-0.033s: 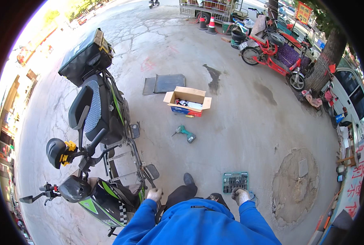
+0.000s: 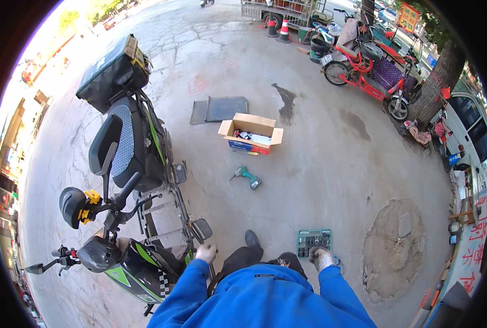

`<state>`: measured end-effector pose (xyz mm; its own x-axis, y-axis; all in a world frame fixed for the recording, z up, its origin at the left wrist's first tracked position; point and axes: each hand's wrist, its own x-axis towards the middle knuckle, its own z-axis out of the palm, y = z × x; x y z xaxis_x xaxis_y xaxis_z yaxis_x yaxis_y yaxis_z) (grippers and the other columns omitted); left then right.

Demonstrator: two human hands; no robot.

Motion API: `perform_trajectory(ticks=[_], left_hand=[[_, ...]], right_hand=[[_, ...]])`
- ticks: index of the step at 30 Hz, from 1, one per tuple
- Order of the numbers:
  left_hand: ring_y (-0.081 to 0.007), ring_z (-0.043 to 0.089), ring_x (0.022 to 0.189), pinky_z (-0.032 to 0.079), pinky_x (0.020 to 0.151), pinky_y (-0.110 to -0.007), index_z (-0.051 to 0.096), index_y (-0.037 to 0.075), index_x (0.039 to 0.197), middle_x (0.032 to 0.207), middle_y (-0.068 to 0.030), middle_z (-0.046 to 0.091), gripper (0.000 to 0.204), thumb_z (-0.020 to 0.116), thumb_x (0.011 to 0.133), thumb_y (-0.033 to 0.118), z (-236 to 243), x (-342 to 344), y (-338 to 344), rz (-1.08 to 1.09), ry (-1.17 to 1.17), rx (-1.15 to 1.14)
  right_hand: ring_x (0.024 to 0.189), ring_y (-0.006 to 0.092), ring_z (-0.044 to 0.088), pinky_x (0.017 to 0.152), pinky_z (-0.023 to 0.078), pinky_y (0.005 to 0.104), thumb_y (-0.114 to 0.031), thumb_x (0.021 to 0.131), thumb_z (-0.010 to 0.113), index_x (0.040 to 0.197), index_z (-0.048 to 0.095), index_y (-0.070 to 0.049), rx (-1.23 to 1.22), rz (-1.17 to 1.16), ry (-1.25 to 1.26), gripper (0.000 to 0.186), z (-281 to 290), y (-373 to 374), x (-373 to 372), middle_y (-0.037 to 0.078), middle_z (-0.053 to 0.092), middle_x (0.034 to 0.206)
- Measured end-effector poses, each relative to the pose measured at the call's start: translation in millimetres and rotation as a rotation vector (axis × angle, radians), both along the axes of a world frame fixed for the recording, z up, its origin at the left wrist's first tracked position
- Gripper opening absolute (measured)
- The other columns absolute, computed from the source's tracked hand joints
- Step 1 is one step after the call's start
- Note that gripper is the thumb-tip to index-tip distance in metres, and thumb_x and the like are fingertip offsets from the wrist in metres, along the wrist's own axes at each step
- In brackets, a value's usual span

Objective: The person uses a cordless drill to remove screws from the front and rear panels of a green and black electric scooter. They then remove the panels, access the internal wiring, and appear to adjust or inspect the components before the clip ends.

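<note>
Right hand (image 2: 321,257) rests just below the green socket set (image 2: 314,241), fingers curled loosely, gripping nothing; left hand (image 2: 205,252) fingers touch the scooter (image 2: 139,257).

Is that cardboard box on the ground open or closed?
Open: the cardboard box has its flaps spread outward, and items show inside.

concrete ground (image 2: 320,180) (stained) | cardboard box (image 2: 250,133) | green drill (image 2: 247,177) | socket case (image 2: 314,241) | mats (image 2: 220,109)

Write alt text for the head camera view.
A person in a blue jacket rests the gloved left hand on a stripped black-and-green scooter and the right hand by a green socket set. A green drill and open cardboard box lie on the concrete.
</note>
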<state>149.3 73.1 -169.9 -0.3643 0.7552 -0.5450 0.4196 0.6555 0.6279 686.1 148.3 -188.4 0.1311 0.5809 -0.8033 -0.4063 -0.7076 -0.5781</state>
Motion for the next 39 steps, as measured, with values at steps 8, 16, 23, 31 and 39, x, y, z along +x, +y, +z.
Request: perform_trajectory(ticks=[8,16,23,31,39], left_hand=[[-0.0141,0.053,0.050,0.042,0.050,-0.033,0.073,-0.003,0.086,0.060,-0.0047,0.059,0.048,0.062,0.098,0.043,60.4,-29.3,161.3,0.234,-0.211,0.091],[-0.0310,0.072,0.069,0.055,0.065,-0.044,0.075,-0.006,0.084,0.072,-0.0208,0.072,0.051,0.063,0.093,0.042,-45.0,-39.5,4.4,0.572,-0.104,-0.154],[-0.0257,0.071,0.073,0.056,0.074,-0.039,0.073,-0.002,0.090,0.074,-0.0141,0.072,0.044,0.056,0.095,0.038,35.3,66.8,-7.7,0.815,-0.161,-0.567],[-0.0265,0.072,0.078,0.056,0.081,-0.039,0.077,-0.001,0.095,0.081,-0.0172,0.075,0.050,0.058,0.096,0.045,32.3,123.8,48.8,0.833,-0.067,-0.296],[-0.0207,0.063,0.058,0.049,0.056,-0.036,0.075,-0.002,0.090,0.067,-0.0123,0.068,0.043,0.062,0.095,0.038,20.9,60.0,127.0,1.049,-0.215,-0.220]], right_hand=[[0.068,0.0246,0.065,0.061,0.056,0.0366,-0.003,0.091,0.058,0.095,0.068,0.005,0.028,0.073,0.027,0.013,66.3,124.1,-71.4,0.015,0.067,0.083],[0.064,0.0218,0.064,0.057,0.055,0.0350,-0.033,0.100,0.063,0.091,0.067,-0.005,-0.123,0.350,-0.226,0.030,-5.4,240.7,-79.0,0.010,0.066,0.079],[0.043,0.0194,0.046,0.038,0.036,0.0351,-0.050,0.104,0.058,0.075,0.052,-0.014,-0.156,0.656,-0.299,0.046,-22.9,399.4,-89.1,0.005,0.051,0.059],[0.041,0.0186,0.046,0.039,0.038,0.0346,-0.048,0.098,0.063,0.076,0.054,-0.012,-0.089,1.081,-0.425,0.043,-6.1,533.5,-162.7,0.005,0.050,0.058],[0.059,0.0248,0.066,0.055,0.060,0.0378,-0.013,0.094,0.062,0.097,0.067,0.004,-0.020,0.823,-0.370,0.018,-8.0,589.0,-235.4,0.013,0.068,0.077]])
